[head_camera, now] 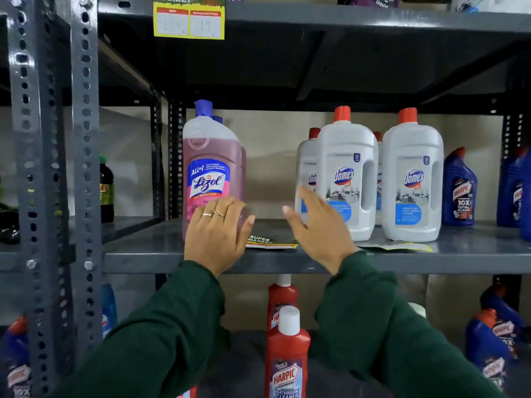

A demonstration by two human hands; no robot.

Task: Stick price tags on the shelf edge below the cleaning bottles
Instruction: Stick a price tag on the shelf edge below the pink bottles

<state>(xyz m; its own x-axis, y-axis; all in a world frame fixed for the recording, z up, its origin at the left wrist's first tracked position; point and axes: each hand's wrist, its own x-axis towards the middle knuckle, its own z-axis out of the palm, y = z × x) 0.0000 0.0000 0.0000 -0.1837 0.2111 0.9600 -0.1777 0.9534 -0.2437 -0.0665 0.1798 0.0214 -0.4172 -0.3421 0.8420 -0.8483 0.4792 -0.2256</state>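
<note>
A pink Lizol bottle stands on the grey middle shelf. My left hand is wrapped around its base. My right hand hovers open, fingers spread, in front of the white Domex bottles, holding nothing. Between my hands a price tag printed "SUPER MARKET" lies flat on the shelf near its front edge. A second tag lies partly under the Domex bottles. Another yellow price tag is stuck on the upper shelf edge.
Blue Harpic bottles stand at the right of the middle shelf. Red Harpic bottles and more blue ones fill the shelf below. Perforated grey uprights frame the left side, with a dark bottle behind them.
</note>
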